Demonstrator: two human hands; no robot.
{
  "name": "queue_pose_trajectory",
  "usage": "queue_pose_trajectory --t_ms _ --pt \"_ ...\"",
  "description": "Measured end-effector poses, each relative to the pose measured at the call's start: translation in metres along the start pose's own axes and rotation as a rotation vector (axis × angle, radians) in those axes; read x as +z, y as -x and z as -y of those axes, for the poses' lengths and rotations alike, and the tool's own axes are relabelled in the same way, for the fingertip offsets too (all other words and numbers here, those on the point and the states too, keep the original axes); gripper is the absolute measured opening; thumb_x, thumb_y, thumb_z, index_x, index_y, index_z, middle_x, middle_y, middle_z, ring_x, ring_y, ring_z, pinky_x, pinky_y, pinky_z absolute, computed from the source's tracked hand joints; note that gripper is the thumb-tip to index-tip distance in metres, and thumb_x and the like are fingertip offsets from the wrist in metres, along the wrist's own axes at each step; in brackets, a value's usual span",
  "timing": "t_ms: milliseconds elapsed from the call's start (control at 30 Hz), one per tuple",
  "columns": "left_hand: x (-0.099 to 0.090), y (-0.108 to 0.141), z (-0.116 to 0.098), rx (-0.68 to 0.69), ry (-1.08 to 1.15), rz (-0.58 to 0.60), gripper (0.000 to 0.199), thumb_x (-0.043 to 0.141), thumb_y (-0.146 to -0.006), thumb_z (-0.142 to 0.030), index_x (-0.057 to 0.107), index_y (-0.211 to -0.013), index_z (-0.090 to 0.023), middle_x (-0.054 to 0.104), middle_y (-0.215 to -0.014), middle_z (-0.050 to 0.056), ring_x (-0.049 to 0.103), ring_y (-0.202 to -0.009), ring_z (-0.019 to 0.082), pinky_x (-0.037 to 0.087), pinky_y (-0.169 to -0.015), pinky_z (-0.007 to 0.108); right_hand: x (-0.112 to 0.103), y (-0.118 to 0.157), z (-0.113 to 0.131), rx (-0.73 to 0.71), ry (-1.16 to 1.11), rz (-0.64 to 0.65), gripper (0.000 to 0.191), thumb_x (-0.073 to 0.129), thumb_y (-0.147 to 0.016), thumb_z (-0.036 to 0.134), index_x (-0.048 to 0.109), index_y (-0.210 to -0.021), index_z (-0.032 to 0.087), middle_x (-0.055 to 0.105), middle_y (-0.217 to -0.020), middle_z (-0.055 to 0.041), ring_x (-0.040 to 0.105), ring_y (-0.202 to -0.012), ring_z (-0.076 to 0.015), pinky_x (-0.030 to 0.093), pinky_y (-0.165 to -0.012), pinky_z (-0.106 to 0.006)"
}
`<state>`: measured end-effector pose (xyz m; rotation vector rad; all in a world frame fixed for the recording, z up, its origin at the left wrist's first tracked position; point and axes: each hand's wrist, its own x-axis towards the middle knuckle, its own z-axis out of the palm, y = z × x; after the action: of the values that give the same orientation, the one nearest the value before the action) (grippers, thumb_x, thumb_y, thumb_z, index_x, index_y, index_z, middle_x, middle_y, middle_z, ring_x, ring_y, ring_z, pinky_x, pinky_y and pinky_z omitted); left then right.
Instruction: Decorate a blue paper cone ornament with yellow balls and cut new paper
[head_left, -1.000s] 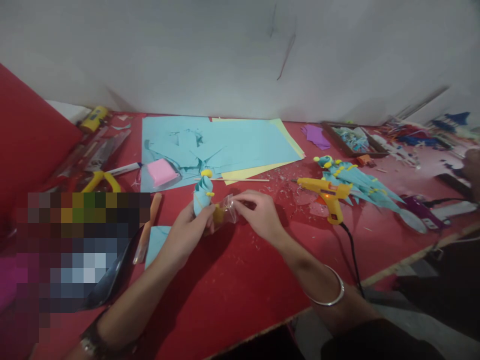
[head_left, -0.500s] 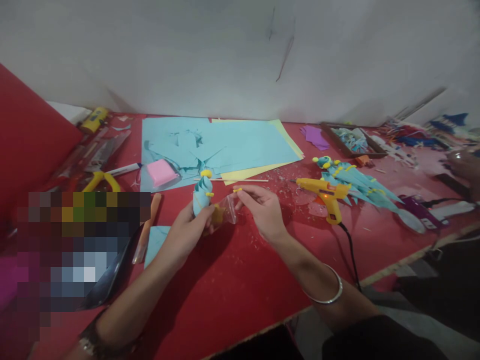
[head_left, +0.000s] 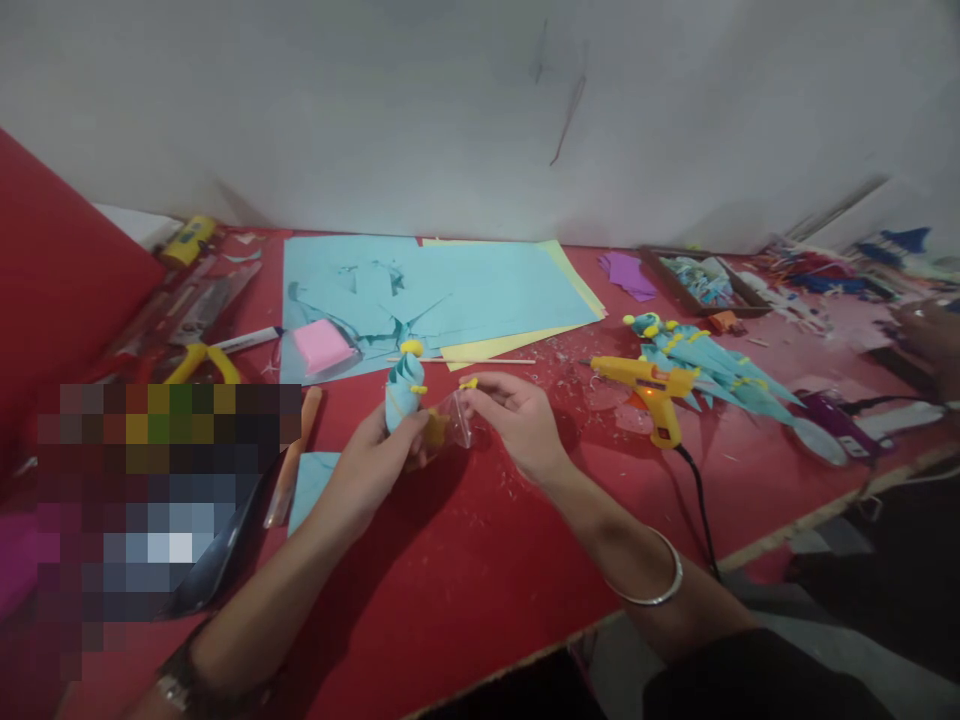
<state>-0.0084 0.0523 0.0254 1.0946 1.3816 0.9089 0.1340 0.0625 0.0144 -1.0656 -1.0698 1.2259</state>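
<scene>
My left hand (head_left: 386,445) is closed round a rolled light-blue paper piece (head_left: 403,398) trimmed with yellow. A small clear plastic bag (head_left: 450,425) with something yellow inside is held in the same hand. At the bag's right edge, my right hand (head_left: 521,415) pinches a small yellow piece of what looks like clay (head_left: 469,384) between thumb and fingertips. Behind both hands a thin wooden stick (head_left: 495,361) lies across the table. Right of them rests a yellow glue gun (head_left: 652,390) with a small light glowing on it.
Blue paper sheets (head_left: 495,285) lie at the back with a pink packet (head_left: 324,347) on their corner. Yellow-handled scissors (head_left: 201,362) and a marker (head_left: 244,340) are left. Blue paper pieces with yellow trim (head_left: 712,365) and a tray of scraps (head_left: 705,280) stand right, near another person's hand (head_left: 926,325).
My right hand has shifted slightly left, and the yellow piece at its fingertips sits a little closer to the blue paper piece. My left hand keeps its hold.
</scene>
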Motion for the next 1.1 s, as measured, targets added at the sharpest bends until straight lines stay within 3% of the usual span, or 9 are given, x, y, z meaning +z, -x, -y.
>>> queue_pose_trajectory --t_ms 167,300,700,833,1000,1100 --pt "-0.001 0.0 0.0 -0.005 -0.05 0.006 0.028 0.049 -0.072 -0.033 0.038 -0.05 -0.019 0.044 -0.042 -0.005 0.04 -0.044 0.008 0.03 -0.046 0.022 0.0 0.0 0.001 0.003 -0.041 0.003 0.014 0.053 -0.075 0.027 0.063 -0.074 0.018 0.065 -0.066 -0.0004 0.058 -0.054 -0.0088 0.05 -0.061 -0.027" --pt "-0.001 0.0 -0.001 -0.028 -0.034 -0.003 0.027 0.05 -0.071 -0.035 0.038 -0.052 -0.019 0.044 -0.043 -0.006 0.041 -0.044 0.008 0.03 -0.046 0.021 0.001 0.0 0.001 0.021 -0.058 0.043 0.012 0.058 -0.071 0.027 0.064 -0.077 0.018 0.066 -0.067 -0.0003 0.061 -0.058 -0.0102 0.051 -0.064 -0.029" --pt "-0.002 0.0 0.002 -0.005 -0.05 0.031 0.028 0.048 -0.072 -0.035 0.037 -0.053 -0.019 0.046 -0.045 -0.005 0.042 -0.045 0.009 0.03 -0.048 0.022 0.003 0.003 0.006 0.012 -0.009 0.035 0.009 0.062 -0.065 0.022 0.055 -0.069 0.019 0.058 -0.057 0.0044 0.055 -0.053 -0.008 0.046 -0.054 -0.022" --pt "-0.003 -0.001 0.004 0.018 -0.037 0.043 0.026 0.048 -0.073 -0.035 0.037 -0.055 -0.02 0.044 -0.047 -0.005 0.042 -0.048 0.01 0.03 -0.049 0.023 0.003 0.005 0.009 0.002 0.003 0.041 0.008 0.057 -0.071 0.025 0.053 -0.067 0.018 0.057 -0.056 0.0045 0.052 -0.048 -0.0063 0.044 -0.049 -0.021" --pt "-0.004 -0.002 0.006 0.037 -0.056 0.049 0.027 0.048 -0.074 -0.035 0.039 -0.054 -0.02 0.045 -0.047 -0.006 0.04 -0.046 0.009 0.029 -0.047 0.022 0.003 0.004 0.01 -0.005 0.011 0.068 0.021 0.048 -0.079 0.031 0.049 -0.061 0.018 0.053 -0.05 0.0059 0.045 -0.037 -0.004 0.039 -0.041 -0.019" --pt "-0.004 -0.002 0.005 0.036 -0.058 0.052 0.027 0.049 -0.074 -0.035 0.039 -0.053 -0.02 0.046 -0.046 -0.005 0.042 -0.047 0.009 0.03 -0.048 0.022 0.002 0.004 0.007 0.018 -0.021 0.086 0.015 0.05 -0.078 0.028 0.051 -0.067 0.019 0.055 -0.052 0.0053 0.049 -0.039 -0.0051 0.041 -0.042 -0.02"
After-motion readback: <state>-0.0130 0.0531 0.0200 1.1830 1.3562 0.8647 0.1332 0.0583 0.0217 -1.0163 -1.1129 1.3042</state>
